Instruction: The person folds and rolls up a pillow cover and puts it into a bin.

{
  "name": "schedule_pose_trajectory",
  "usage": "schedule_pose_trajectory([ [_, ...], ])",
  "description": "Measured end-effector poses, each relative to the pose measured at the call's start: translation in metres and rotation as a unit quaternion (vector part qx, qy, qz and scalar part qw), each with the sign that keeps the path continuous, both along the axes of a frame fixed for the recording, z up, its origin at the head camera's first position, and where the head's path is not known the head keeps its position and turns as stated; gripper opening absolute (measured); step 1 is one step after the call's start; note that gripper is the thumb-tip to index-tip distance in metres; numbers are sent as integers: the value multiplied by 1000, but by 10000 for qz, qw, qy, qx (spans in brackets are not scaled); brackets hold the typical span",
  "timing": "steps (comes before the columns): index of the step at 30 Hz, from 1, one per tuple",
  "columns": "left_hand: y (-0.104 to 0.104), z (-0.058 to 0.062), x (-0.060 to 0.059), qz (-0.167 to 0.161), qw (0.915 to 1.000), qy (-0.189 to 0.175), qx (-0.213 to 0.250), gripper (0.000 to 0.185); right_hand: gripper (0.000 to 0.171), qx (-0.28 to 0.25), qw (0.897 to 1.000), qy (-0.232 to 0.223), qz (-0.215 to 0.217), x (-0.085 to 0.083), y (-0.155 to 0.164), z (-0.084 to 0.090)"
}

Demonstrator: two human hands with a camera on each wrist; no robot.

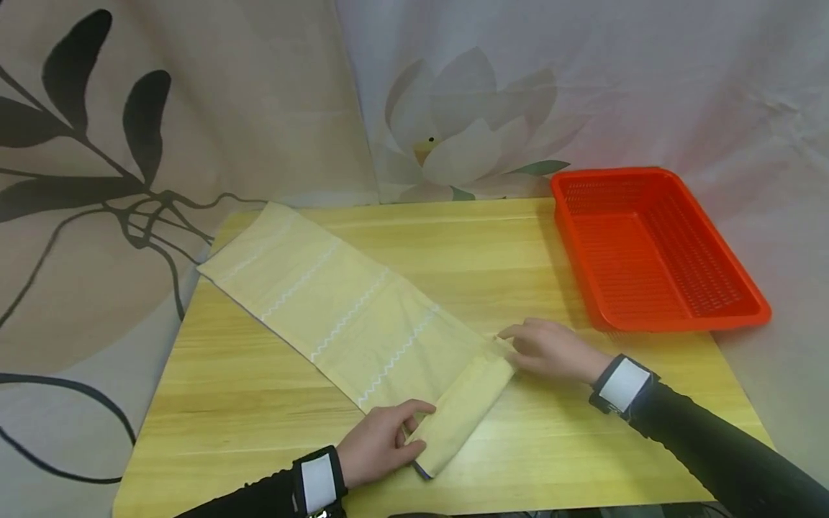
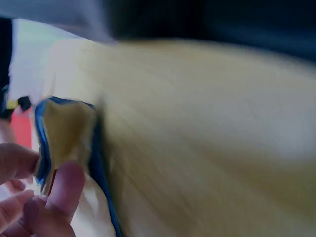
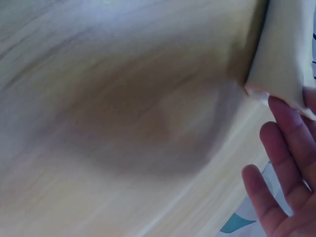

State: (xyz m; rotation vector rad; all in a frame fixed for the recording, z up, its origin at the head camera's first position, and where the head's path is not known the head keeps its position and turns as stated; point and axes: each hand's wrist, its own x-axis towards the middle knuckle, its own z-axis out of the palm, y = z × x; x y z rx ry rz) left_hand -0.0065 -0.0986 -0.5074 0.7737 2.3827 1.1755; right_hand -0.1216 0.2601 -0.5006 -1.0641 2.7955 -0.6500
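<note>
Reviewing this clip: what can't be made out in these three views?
- Right hand: from the head view its fingertips are hidden behind the rolled end of the yellow towel; the right wrist view cuts them at the frame edge, so its grip is uncertain.
- Left wrist view: motion blur smears the table; only the towel's blue-edged end shows, pinched by the left hand.
- Red basket: any contents too fine to tell; it appears only in the head view.

A pale yellow cloth towel (image 1: 350, 324) carries white zigzag stripes across its width and a thin blue edging — plain in the left wrist view. It lies on a light yellow wood-grain tabletop (image 1: 453, 244). A bright orange-red plastic mesh basket (image 1: 654, 252) is beside it. Behind — a cream fabric backdrop (image 1: 194, 108) printed with dark leaves and a pale lotus.
</note>
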Motion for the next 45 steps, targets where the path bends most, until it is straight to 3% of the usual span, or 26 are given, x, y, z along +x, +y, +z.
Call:
schedule_pose_trajectory([
  [3,1,0,2,-294,9926,1001,-615,46,28,-92,9997,234,81,0,0,-1],
  [7,0,-4,5,-566,9599,2414,-1310,47,21,16,9984,517,216,-1,-6,-4],
  [12,0,-11,5,-861,9242,3331,-1656,47,20,230,9965,728,338,-3,-9,-9],
  [19,3,-12,3,-1739,8482,4613,-1939,39,23,519,9879,1377,496,0,-9,-14],
  [22,3,-11,2,-2215,8304,4703,-2003,39,23,492,9758,1950,859,4,-11,-13],
  [27,2,-11,3,-2609,8250,4479,-2252,44,28,452,9572,2461,1452,15,-8,-16],
  [30,0,-11,4,-2678,8230,4430,-2338,46,32,434,9576,2408,1522,19,-5,-19],
  [35,-1,-11,7,-2832,8120,4461,-2481,52,38,511,9632,2171,1501,22,0,-27],
  [42,-7,-12,8,-2954,7831,4673,-2849,57,44,586,9686,1943,1434,21,2,-29],
  [45,-8,-13,10,-2955,7751,4756,-2927,57,44,611,9686,1941,1429,22,2,-28],
])
